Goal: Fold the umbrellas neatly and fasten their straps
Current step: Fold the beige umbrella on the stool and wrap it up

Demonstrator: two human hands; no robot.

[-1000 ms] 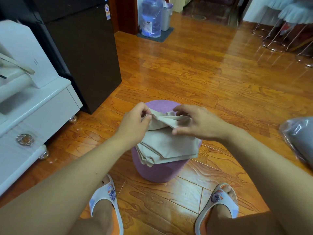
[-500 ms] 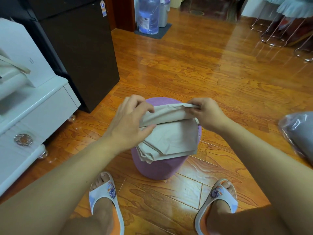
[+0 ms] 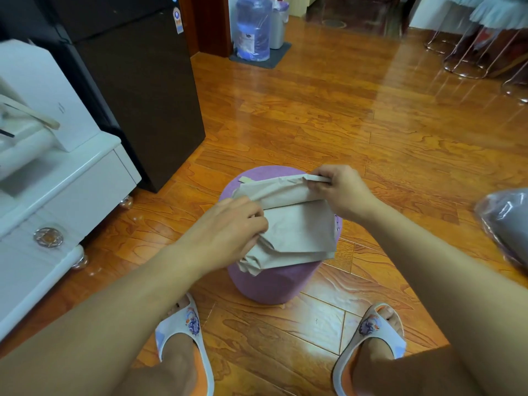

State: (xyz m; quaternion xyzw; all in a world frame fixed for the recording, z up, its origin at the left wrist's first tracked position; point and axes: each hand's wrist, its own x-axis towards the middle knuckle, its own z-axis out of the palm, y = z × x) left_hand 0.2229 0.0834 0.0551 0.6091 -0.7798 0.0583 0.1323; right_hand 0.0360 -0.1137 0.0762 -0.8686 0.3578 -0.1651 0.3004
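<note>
A beige umbrella (image 3: 297, 230) lies folded on top of a round purple stool (image 3: 268, 284), its canopy in flat layers with one flap rolled along the far edge. My right hand (image 3: 340, 192) pinches the right end of that rolled flap. My left hand (image 3: 228, 230) lies on the left side of the canopy, fingers curled into the cloth folds. A small beige strap tab (image 3: 245, 180) sticks out at the far left of the roll. The handle and shaft are hidden under the cloth.
A white cabinet (image 3: 65, 195) stands at the left, with a dark fridge (image 3: 148, 90) behind it. A grey bundle in clear plastic (image 3: 505, 224) lies at the right edge. My slippered feet (image 3: 185, 338) flank the stool on the wooden floor. A water bottle (image 3: 253, 27) stands far back.
My left hand slid from the far flap down to the canopy's left side. My right hand drew the rolled flap out to the right, straightening it along the far edge.
</note>
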